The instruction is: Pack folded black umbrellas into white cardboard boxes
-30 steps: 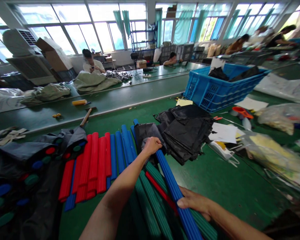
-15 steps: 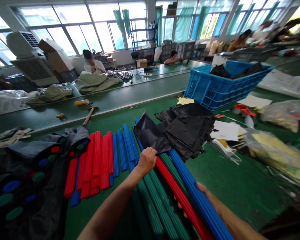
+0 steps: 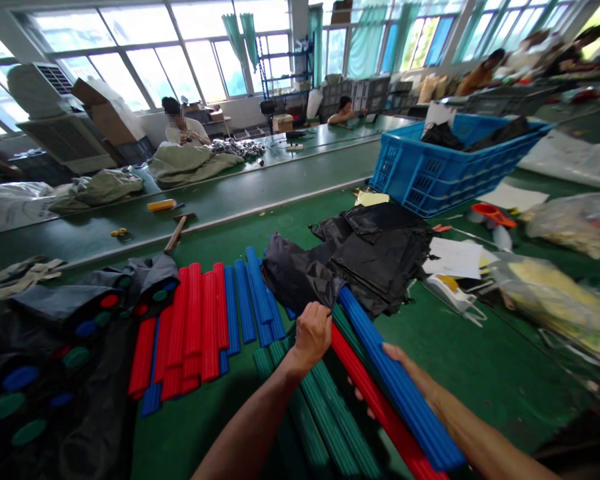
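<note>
My left hand is closed on the mouth of a black fabric bag, pinching its edge. Far ends of a blue ribbed tube, a red tube and a green tube are inside the bag's opening. My right hand wraps round these tubes from the right, thumb on the blue one and fingertips showing beside the red one. Beneath them, several loose green tubes lie on the table. Left of these are shorter blue tubes and a stack of red tubes.
Filled black bags with coloured tube ends lie at the left. Flat black bags are piled beyond my hands, before a blue crate. A hammer lies near the table divider. Plastic bags cover the right side. Other people sit farther back.
My left hand has moved right and nearer, pulling the bag's edge along the tubes. The bag has crumpled and covers more of their ends. My right hand has shifted slightly up and left.
</note>
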### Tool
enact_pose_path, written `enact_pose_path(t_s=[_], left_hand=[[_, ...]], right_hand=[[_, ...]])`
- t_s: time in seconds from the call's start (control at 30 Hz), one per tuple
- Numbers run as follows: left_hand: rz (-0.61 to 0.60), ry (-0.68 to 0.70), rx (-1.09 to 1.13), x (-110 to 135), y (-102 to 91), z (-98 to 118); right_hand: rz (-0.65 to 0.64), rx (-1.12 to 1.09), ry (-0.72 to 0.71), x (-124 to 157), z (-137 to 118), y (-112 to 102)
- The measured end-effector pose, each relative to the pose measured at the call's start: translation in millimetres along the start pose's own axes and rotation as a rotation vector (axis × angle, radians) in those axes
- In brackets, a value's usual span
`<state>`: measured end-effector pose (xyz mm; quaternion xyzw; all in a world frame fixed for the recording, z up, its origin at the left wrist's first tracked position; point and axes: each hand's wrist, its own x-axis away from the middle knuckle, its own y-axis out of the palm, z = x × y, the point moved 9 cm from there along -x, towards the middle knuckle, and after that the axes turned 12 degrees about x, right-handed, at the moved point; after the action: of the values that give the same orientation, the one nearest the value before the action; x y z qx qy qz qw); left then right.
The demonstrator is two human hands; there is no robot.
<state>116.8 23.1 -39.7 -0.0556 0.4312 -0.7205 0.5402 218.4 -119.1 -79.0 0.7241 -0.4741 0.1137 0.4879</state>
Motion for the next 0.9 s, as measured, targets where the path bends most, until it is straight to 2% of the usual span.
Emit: enact_pose_path(t_s=[0.13, 0.23, 0.3, 0.4, 0.57, 0.67, 0.77, 0.9], left_hand=[[0.029, -0.034, 0.023, -30, -2.7, -3], [-0.009, -0.015, 0.036, -52, -2.6, -7], [-0.079, 0.047, 0.052, -60, 0.9, -1], [-0.197, 0.167, 0.085, -57, 6.4, 19], [-0.393, 0.389, 0.044, -38, 13.6, 65], [-0.453, 0.479, 0.022, -30, 12.8, 80], [-0.378, 0.423, 0.102, -29, 1.3, 71], [-0.19, 0.257, 0.134, -19, -9.5, 32]], right_hand=[[0.105, 0.104, -0.072, -5, -4, -18], [0.089, 0.154, -0.065, -12, 1, -21], [0.066, 0.168, -0.054, -16, 5, -20], [0.065, 0.171, -0.046, -20, 6, -20], [0.084, 0.161, -0.039, -16, 4, -25], [0.092, 0.174, -0.083, -9, -1, -25], [0.095, 0.148, -0.159, 1, -7, -21], [0.103, 0.093, -0.195, 15, -12, -19]])
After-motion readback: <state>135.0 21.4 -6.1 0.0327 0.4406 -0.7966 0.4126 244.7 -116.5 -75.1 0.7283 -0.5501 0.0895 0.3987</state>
